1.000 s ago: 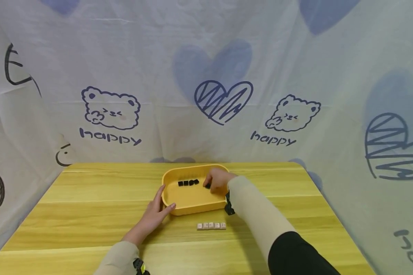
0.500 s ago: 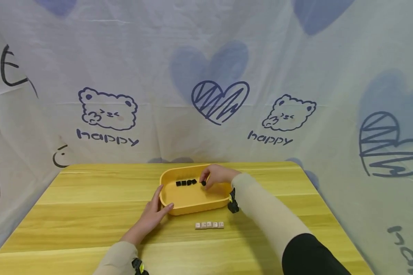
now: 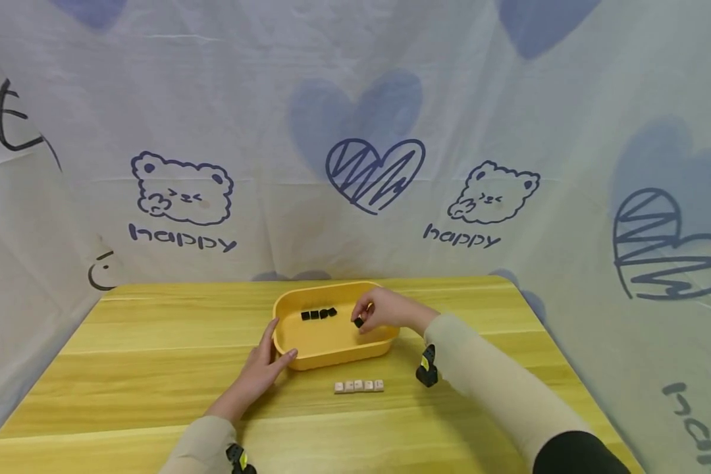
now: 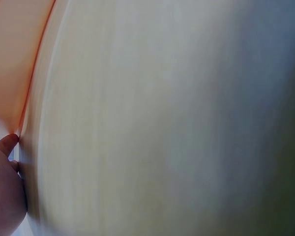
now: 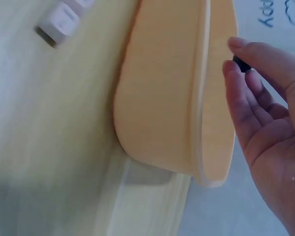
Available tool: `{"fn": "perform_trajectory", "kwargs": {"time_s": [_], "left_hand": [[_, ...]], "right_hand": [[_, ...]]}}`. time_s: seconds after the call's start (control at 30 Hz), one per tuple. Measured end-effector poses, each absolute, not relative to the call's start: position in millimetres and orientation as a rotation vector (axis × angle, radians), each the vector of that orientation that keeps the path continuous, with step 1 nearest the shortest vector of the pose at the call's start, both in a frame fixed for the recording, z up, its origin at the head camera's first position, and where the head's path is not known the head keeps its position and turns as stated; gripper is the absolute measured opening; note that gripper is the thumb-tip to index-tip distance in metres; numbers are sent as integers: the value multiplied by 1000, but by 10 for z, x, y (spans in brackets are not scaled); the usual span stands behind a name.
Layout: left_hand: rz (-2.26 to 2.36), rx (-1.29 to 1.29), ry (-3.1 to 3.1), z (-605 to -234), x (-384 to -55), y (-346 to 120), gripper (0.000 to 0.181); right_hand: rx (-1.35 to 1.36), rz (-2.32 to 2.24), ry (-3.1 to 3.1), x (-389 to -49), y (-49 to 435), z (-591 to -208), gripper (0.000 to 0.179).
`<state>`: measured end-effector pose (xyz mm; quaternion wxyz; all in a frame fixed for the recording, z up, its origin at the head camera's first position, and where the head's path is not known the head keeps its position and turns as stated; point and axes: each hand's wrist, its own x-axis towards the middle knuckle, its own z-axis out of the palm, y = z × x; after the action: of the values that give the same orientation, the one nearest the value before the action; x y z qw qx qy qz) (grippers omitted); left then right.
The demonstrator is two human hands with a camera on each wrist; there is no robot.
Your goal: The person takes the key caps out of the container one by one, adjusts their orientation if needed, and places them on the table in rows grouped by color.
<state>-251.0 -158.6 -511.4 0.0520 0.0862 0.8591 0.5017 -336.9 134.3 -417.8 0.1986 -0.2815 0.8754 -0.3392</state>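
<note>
A yellow tray (image 3: 322, 342) rests on the wooden table. At its near-left corner lies my left hand (image 3: 259, 374), fingers extended along the side and thumb at the front rim. In the left wrist view, that hand (image 4: 6, 184) shows only at the edge, touching the tray (image 4: 14, 54). Over the tray's right half, my right hand (image 3: 388, 309) pinches a small black keycap (image 3: 358, 322) between thumb and fingertips. The right wrist view shows the keycap (image 5: 242, 64) partly covered by the fingers. To its left, several black keycaps (image 3: 315, 315) sit in a row inside the tray.
A row of several white keycaps (image 3: 358, 386) lies on the table (image 3: 124, 375) in front of the tray. Behind the table hangs a pale cloth (image 3: 272, 99) printed with bears and hearts.
My right hand has lifted the black keycap off the tray's floor, and the forearm has swung to the right. The left hand stays at the tray's corner. The view shifts slightly.
</note>
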Motion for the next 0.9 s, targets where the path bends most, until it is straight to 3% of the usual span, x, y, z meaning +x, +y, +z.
{"fn": "perform_trajectory", "kwargs": {"time_s": [0.9], "left_hand": [[1545, 268, 2583, -5106, -2500, -1587, 86]], "right_hand": [[-865, -1260, 2511, -2317, 1300, -4447, 16]]}}
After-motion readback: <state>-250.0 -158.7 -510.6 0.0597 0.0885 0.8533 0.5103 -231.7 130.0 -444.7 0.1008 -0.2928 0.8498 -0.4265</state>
